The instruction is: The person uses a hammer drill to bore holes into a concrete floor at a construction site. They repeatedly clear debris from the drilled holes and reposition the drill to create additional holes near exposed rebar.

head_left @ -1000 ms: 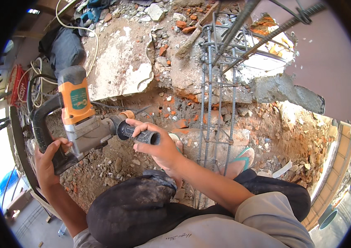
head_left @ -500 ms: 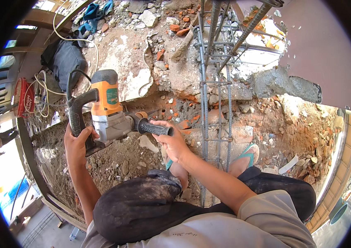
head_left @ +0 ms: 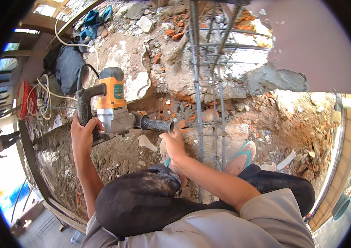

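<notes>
An orange and grey rotary hammer (head_left: 112, 97) with a black rear handle is held above the rubble, left of the middle. My left hand (head_left: 85, 134) is closed around the lower part of that rear handle. On its right side a black ribbed side handle (head_left: 155, 124) sticks out. My right hand (head_left: 173, 144) is at the free end of this side handle, slightly blurred. Its fingers are partly hidden, and whether they grip the end I cannot tell. The tool's bit is hard to make out against the debris.
Upright steel rebar (head_left: 198, 95) rises just right of the tool. Broken concrete and brick rubble (head_left: 142, 82) surround my sandalled feet (head_left: 241, 157). A pale cord (head_left: 97, 53) runs by a dark bag (head_left: 70, 68) and a red container (head_left: 24, 99). A brownish panel (head_left: 316, 45) stands upper right.
My right hand has slid back along the side handle to its free end. The rotary hammer and my left hand sit slightly further right in the picture.
</notes>
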`<state>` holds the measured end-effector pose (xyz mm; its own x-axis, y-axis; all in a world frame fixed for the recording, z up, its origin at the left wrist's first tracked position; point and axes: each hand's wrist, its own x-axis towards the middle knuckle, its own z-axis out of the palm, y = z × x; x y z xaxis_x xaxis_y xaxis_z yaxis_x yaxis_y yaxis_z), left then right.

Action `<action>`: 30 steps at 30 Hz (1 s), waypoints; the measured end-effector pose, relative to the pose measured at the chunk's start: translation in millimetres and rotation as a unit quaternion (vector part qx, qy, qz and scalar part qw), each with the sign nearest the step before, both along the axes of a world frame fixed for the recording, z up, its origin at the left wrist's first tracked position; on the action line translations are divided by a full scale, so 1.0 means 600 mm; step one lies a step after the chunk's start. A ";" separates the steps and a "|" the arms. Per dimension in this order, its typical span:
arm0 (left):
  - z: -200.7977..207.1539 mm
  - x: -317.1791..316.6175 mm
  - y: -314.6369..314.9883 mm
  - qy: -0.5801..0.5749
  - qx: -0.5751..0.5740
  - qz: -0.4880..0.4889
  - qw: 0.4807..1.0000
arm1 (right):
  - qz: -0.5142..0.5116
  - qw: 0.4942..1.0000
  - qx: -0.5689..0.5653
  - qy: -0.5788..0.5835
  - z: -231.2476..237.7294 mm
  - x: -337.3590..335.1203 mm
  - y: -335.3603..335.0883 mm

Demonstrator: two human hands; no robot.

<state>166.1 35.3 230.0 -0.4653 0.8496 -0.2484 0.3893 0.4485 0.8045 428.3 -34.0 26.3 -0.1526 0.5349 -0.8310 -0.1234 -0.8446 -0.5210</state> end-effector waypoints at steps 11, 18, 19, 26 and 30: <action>-0.054 0.023 0.034 0.072 -0.006 -0.046 0.996 | 0.781 0.418 0.406 -0.227 0.448 0.407 0.103; -0.078 0.028 0.038 0.051 0.002 -0.072 0.996 | 0.471 0.658 0.427 -0.404 0.496 0.560 0.101; -0.081 0.024 0.043 0.068 -0.009 -0.077 0.995 | 0.509 0.608 0.384 -0.472 0.496 0.577 0.103; -0.100 -0.029 0.069 0.123 -0.030 -0.124 0.984 | 0.455 0.613 0.436 -0.477 0.528 0.599 0.066; -0.094 -0.035 0.071 0.293 -0.088 -0.153 0.940 | 0.498 0.618 0.398 -0.461 0.520 0.581 0.065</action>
<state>145.0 78.1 173.3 -0.3062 0.9358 -0.1748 0.8746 0.3491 0.3364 777.0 5.1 338.3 -0.3929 0.8523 -0.3452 0.9097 0.3052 -0.2816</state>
